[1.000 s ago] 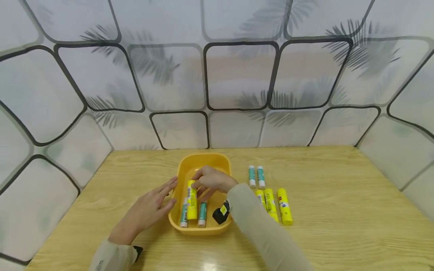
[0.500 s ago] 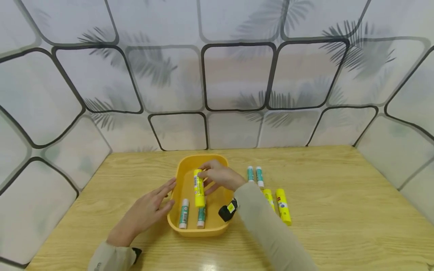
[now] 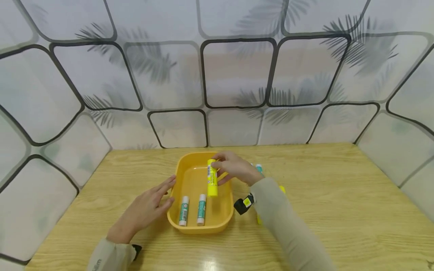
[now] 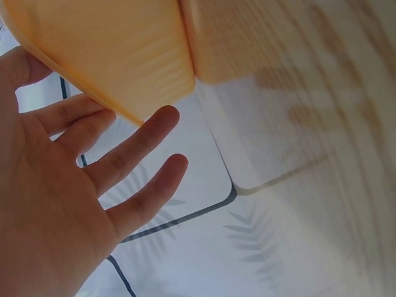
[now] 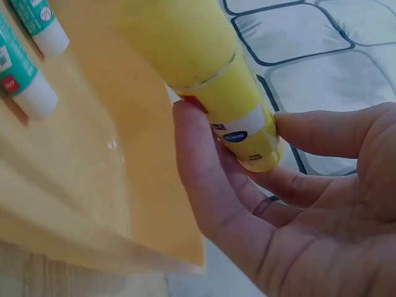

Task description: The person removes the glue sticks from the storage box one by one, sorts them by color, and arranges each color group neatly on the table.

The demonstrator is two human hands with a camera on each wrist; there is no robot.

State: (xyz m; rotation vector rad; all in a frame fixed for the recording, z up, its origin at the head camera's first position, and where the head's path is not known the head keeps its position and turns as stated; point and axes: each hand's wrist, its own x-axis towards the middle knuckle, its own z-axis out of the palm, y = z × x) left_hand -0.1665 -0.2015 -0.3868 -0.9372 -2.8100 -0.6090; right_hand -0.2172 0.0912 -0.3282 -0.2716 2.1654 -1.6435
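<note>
My right hand pinches a yellow glue stick near one end, between thumb and fingers, above the right part of a yellow-orange plastic tray. In the right wrist view the glue stick shows a white label band with a blue oval. Two smaller teal-and-white glue sticks lie inside the tray: one glue stick to the left, another glue stick beside it, apart. My left hand rests with fingers extended against the tray's left side; in the left wrist view its fingers are spread, some touching the rim.
Right of the tray, a teal-and-white glue stick shows partly past the right hand. Yellow glue sticks there are mostly hidden by the right sleeve. A patterned cloth wall stands behind the wooden table.
My right hand has moved right and away from me with the yellow glue stick, uncovering both teal glue sticks in the tray. The left hand has stayed at the tray's side.
</note>
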